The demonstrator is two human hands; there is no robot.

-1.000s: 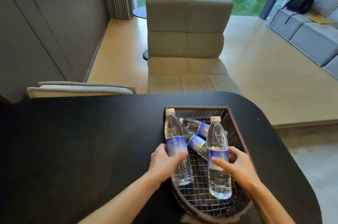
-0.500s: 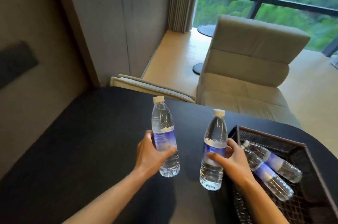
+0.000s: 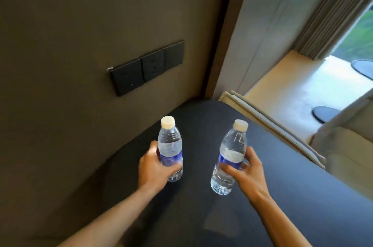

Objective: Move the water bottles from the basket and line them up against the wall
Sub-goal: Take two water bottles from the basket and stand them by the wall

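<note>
I hold two clear water bottles with white caps and blue labels above the black table [image 3: 302, 196]. My left hand [image 3: 154, 168] grips the left bottle [image 3: 170, 145] around its label, upright, close to the brown wall [image 3: 70, 125]. My right hand [image 3: 247, 168] grips the right bottle [image 3: 230, 158], which leans slightly to the right. Both bottles hang just over the tabletop; whether their bases touch it I cannot tell. The basket is out of view.
A black socket panel [image 3: 146, 68] is set in the wall above the table. Past the table's far edge lie a beige chair back [image 3: 268, 123], a cushioned seat [image 3: 347, 145], a wooden floor, a curtain [image 3: 331, 14] and a window.
Both hands have carried their bottles out of the basket and leftward toward the wall. My view has swung left, so the basket and remaining bottles have left the frame.
</note>
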